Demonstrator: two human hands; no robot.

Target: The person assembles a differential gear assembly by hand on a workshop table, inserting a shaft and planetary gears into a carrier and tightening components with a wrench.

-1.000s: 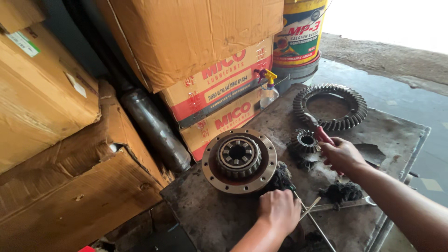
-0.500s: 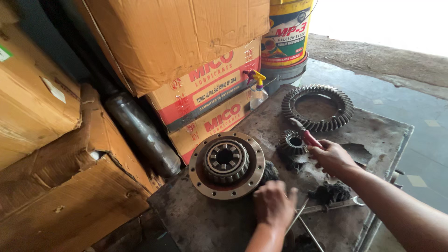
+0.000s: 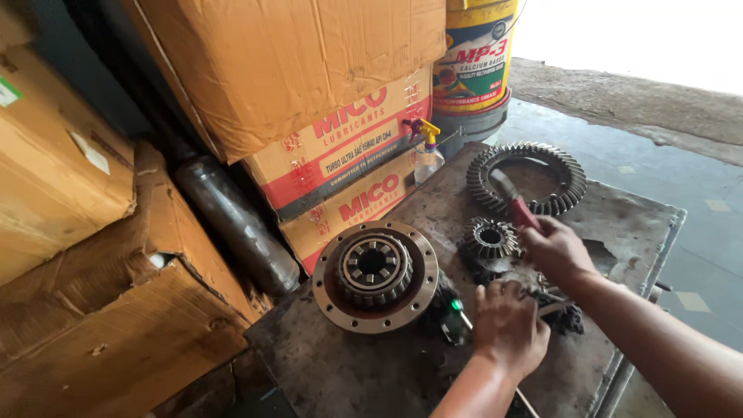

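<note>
Fingers of your right hand point(image 3: 559, 251) clench a red-handled tool point(image 3: 517, 205) by the bevel gear point(image 3: 489, 238); your left hand point(image 3: 507, 325) lies loose mid-table. Cleaning step; steady that gear next.

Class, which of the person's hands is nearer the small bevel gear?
Right. The right hand sits just beside the small bevel gear; the left hand lies lower, nearer the camera.

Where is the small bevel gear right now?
Head view: the small bevel gear sits mid-table, just left of the right hand, between the ring gear and flanged hub.

Greasy metal table point(image 3: 619, 217): ring gear point(image 3: 526, 178), flanged hub point(image 3: 375, 275)
</note>
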